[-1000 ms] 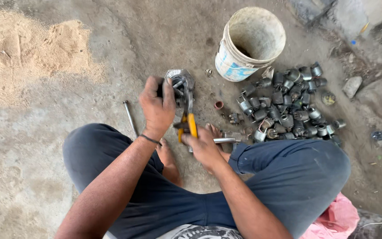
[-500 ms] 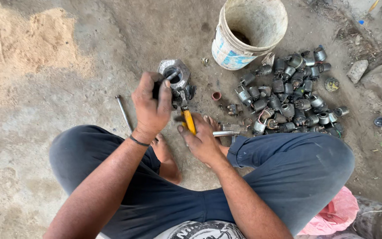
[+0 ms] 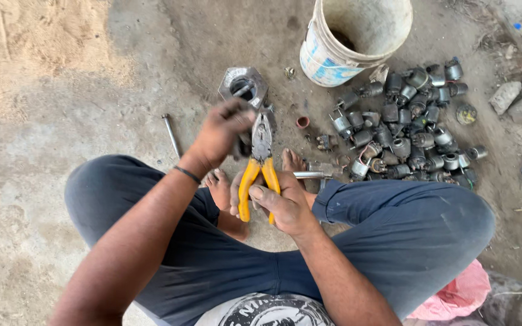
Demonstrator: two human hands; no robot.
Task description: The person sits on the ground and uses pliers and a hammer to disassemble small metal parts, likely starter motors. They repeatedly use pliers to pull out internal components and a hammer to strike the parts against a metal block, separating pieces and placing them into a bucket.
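Head view, looking straight down on a person seated cross-legged on a concrete floor [image 3: 61, 181]. Right hand [image 3: 285, 205] is wrapped around the yellow handles of a pair of pliers [image 3: 260, 163], nose pointing to 12 o'clock. Left hand [image 3: 222, 130] is curled tight around a small dark part [image 3: 241, 143] at the plier nose; the part is mostly hidden by the fingers, so its shape is unclear. Just beyond the hands at 12 o'clock lies a large hexagonal metal nut [image 3: 243, 84]. A pile of small grey metal cylinders [image 3: 406, 127] sits at 2 o'clock, touching the base of a white bucket [image 3: 333, 57] at 1 o'clock. The bucket's inside is mostly in shadow; contents cannot be made out. A thin metal rod [image 3: 171, 134] lies at 10 o'clock. Judged progress: one piece in hand, the pile large, so most of the work looks undone.
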